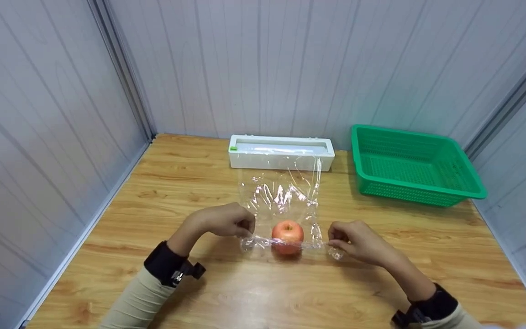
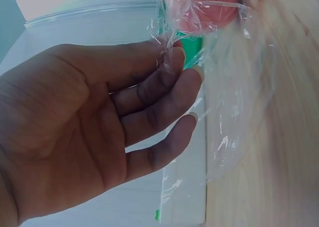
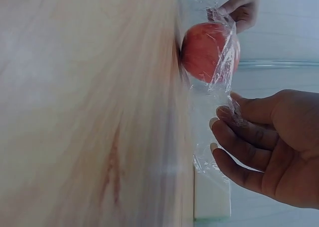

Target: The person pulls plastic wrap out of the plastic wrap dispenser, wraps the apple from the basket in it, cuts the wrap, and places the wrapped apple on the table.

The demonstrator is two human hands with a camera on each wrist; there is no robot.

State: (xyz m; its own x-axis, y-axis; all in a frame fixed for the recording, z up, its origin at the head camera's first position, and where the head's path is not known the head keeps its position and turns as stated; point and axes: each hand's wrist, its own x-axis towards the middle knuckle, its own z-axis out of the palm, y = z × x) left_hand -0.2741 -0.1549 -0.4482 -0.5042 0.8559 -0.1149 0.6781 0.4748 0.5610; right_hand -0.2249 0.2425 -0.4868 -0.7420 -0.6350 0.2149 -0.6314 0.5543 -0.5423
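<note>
A red apple [image 1: 287, 232] stands upright on the wooden table, its stem facing up. Clear plastic wrap [image 1: 279, 196] stretches from the white dispenser box [image 1: 282, 161] toward the person, and its bunched front edge crosses the apple. My left hand [image 1: 232, 220] pinches the left corner of that edge between thumb and forefinger. On the other side, my right hand [image 1: 356, 241] pinches the right corner. In the right wrist view, the wrap lies against the apple [image 3: 204, 52], with the right hand [image 3: 269, 142] close beside it. The left hand [image 2: 114, 107] has its other fingers loosely bent.
A green plastic basket [image 1: 420, 192] stands at the back right of the table [image 1: 190, 183], beside the dispenser box. Pale panel walls [image 1: 272, 68] enclose the table at the back and both sides.
</note>
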